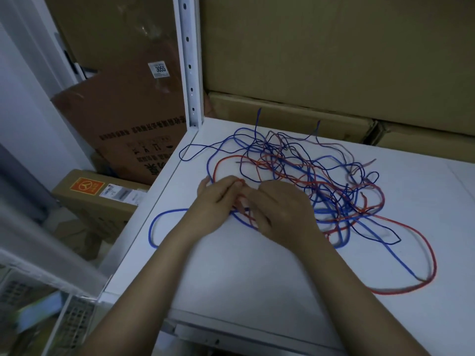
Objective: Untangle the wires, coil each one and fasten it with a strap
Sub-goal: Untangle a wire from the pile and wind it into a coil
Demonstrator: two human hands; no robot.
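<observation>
Together, left hand (pixel 218 199) and right hand (pixel 280 209) pinch tangled wires (pixel 321 181) spreading rightward.

The surface (pixel 257 273) is plain white, without pattern. The tangled wires (pixel 303 176) show 4 colours: bright blue, dark navy, red-orange and a pale mauve-pink (the last mostly toward the far side). One blue wire (pixel 154 227) loops out at the left edge; one red wire (pixel 431 255) loops out at the right. The shelf upright (pixel 189 60) is white with a row of dark holes. The cardboard boxes (pixel 334 60) behind are plain tan-brown. The leaning carton (pixel 128 119) is brown with black print and a white label reading 3055. The low box (pixel 95 199) carries an orange-red sticker.
</observation>
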